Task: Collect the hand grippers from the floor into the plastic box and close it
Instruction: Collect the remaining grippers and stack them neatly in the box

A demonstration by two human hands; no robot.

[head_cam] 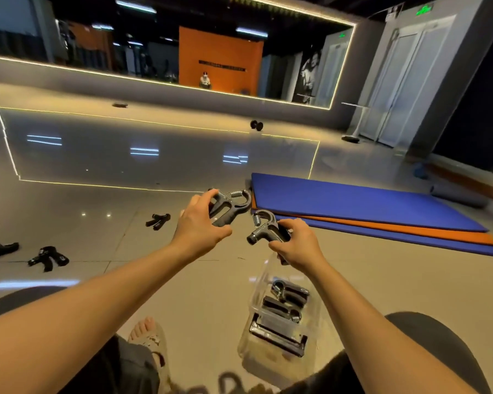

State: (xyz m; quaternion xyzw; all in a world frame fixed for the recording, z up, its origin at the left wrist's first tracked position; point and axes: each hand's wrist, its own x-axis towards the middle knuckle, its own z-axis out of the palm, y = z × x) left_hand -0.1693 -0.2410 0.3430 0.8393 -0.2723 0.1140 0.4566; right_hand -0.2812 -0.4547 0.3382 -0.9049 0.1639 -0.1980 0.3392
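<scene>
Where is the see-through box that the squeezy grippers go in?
In the head view, the plastic box sits on the floor low and right of centre, under the right hand, between the person's knees, with grippers already inside.

Both bare forearms reach forward, roughly parallel. The left hand is held palm down, fingers and thumb curled closed around a grip. The right hand sits slightly lower and nearer, fingers likewise closed.
</scene>
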